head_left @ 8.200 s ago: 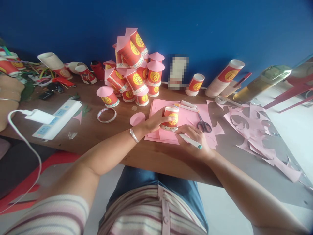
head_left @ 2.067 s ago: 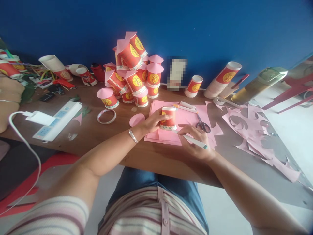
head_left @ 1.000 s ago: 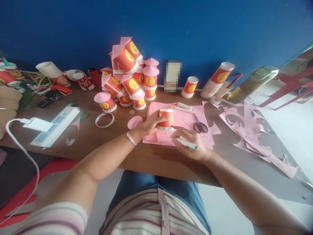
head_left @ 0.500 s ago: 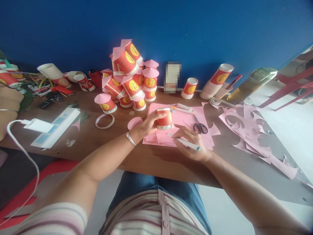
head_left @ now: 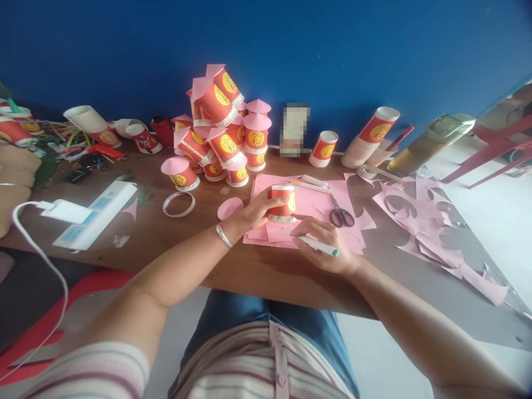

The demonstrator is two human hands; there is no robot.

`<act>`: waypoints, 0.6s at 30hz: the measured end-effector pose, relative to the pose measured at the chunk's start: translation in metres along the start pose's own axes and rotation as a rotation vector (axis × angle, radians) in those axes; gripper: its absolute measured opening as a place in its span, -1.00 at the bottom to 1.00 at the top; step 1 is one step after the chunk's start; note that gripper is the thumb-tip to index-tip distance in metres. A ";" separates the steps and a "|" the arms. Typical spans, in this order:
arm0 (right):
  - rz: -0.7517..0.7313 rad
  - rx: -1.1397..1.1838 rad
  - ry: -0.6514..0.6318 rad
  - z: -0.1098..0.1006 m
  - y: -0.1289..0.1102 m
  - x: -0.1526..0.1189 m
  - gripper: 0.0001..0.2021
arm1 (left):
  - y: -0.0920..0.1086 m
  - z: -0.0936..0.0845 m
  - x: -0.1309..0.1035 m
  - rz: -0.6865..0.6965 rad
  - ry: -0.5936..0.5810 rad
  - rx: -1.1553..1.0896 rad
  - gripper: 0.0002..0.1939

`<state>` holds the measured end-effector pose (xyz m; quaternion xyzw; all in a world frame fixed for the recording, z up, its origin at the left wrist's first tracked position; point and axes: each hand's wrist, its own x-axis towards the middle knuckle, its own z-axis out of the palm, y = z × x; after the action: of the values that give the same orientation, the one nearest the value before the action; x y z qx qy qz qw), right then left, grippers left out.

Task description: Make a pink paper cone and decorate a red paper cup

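My left hand (head_left: pixel 260 210) is closed around a red and white paper cup (head_left: pixel 283 206) with a yellow emblem, its patterned rim facing down. My right hand (head_left: pixel 322 241) grips a white marker (head_left: pixel 318 245) with a teal end; its tip points left, just below the cup. Pink paper sheets (head_left: pixel 307 213) lie under both hands. Black-handled scissors (head_left: pixel 342 217) rest on the sheets to the right, beside a white and orange tube (head_left: pixel 315 181). A pink paper disc (head_left: pixel 230 208) lies left of my left hand.
Decorated cups with pink paper tops (head_left: pixel 220 138) are piled at the back. A tape ring (head_left: pixel 178 205) and power strip (head_left: pixel 97 216) lie left. Pink scraps (head_left: pixel 436 233), a cup stack (head_left: pixel 369 138) and a bottle (head_left: pixel 432 144) stand or lie right. A person's arm shows far left.
The cup has turned slightly in my left hand, bringing more of its yellow emblem into view. The marker stays in my right hand, almost unmoved.
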<state>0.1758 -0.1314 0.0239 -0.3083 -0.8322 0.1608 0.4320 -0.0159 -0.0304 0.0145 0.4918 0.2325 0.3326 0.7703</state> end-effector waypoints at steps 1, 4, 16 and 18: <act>0.005 -0.014 0.009 0.000 0.000 0.000 -0.89 | 0.001 0.000 0.000 0.003 -0.010 0.004 -0.55; 0.013 -0.094 0.069 0.000 -0.001 0.000 -0.90 | 0.003 0.001 -0.001 0.031 -0.033 0.048 -0.55; -0.042 -0.125 0.098 0.000 -0.002 0.002 -0.83 | -0.005 -0.010 0.000 0.075 0.019 0.008 -0.57; -0.047 -0.110 0.091 -0.001 -0.002 0.003 -0.83 | -0.007 -0.011 0.002 0.066 0.015 -0.016 -0.52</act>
<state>0.1745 -0.1315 0.0275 -0.3190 -0.8263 0.0906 0.4553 -0.0203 -0.0242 0.0038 0.4907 0.2195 0.3632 0.7610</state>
